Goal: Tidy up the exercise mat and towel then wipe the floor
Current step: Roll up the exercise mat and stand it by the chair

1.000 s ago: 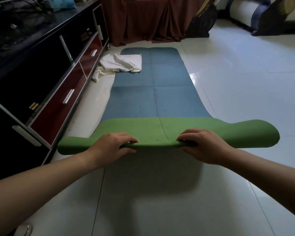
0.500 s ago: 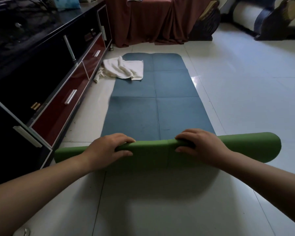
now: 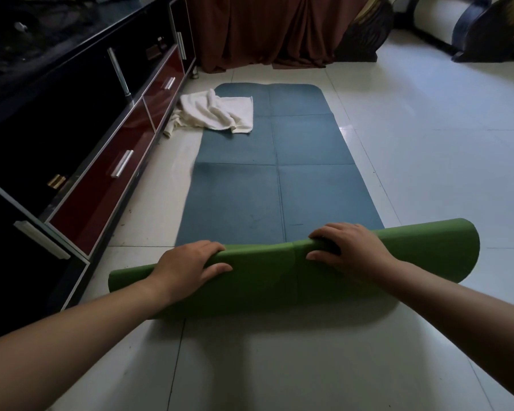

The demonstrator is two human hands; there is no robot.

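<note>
— Where's your left hand [image 3: 187, 262]?
— Curled over the exercise mat's [image 3: 261, 280] rolled green end, on the floor [image 3: 428, 173].
— The towel [image 3: 217, 112]?
— Crumpled on the mat's far left corner, spilling onto the floor.
— Your right hand [image 3: 347, 247]?
— Gripping the same roll.

You have one exercise mat [image 3: 309, 188] in front of you, blue on top and green underneath, and one white towel [image 3: 217, 114]. Two hands are in view: your left hand [image 3: 187, 265] and your right hand [image 3: 347, 247]. On your left there is one long black cabinet [image 3: 42, 114], and you can count two red fronts on it: the near red drawer front [image 3: 92, 200] and the far red drawer front [image 3: 163, 90]. At the far end there is one dark red draped cloth [image 3: 264, 28].
</note>
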